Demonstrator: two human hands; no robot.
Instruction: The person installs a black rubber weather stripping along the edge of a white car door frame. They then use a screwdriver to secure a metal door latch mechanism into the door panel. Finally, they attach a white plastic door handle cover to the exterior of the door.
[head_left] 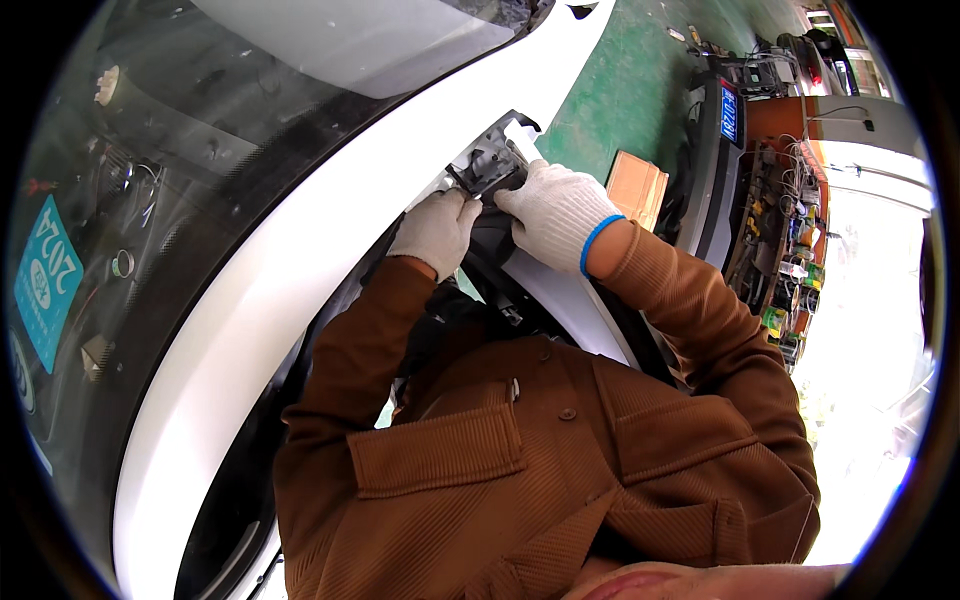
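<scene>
Both my hands wear white knit gloves and reach out of brown corduroy sleeves. My left hand (436, 230) and my right hand (553, 210) close together around a black and grey fitting (488, 165) set in an opening of the white car body panel (300, 260). The right glove has a blue cuff band. My fingers cover the lower part of the fitting, so how it sits in the panel is hidden. A dark gap below my hands shows black parts inside the car's side.
The windscreen (150, 150) with a teal sticker (42, 280) fills the left. A green floor (620, 90) lies beyond the car, with a cardboard box (636, 186). A dark car bumper (715, 170) and a cluttered orange shelf (790, 230) stand at the right.
</scene>
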